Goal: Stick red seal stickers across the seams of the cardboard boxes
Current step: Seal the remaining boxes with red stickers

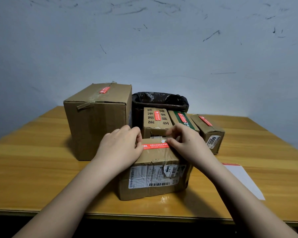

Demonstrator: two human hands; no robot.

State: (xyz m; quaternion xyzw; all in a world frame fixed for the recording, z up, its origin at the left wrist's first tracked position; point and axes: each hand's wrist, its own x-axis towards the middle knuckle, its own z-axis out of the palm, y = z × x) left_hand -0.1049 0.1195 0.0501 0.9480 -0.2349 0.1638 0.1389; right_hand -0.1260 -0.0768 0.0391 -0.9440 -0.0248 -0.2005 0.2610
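A small cardboard box point(155, 177) with a white shipping label stands near the table's front edge. A red seal sticker point(155, 146) lies flat across its top. My left hand point(122, 148) rests on the box's left top edge, fingers pressing the sticker's left end. My right hand point(184, 143) is on the right side, its fingertips at the sticker's right end and pinching a small white scrap, which looks like backing paper. Four other boxes behind each carry a red sticker: a big one point(96, 121) and three small ones point(156, 121), point(182, 121), point(208, 131).
A bin with a black bag point(160, 100) stands behind the small boxes. A white sticker sheet with a red edge point(243, 179) lies on the wooden table point(33, 169) at the right. A scuffed wall rises behind the table.
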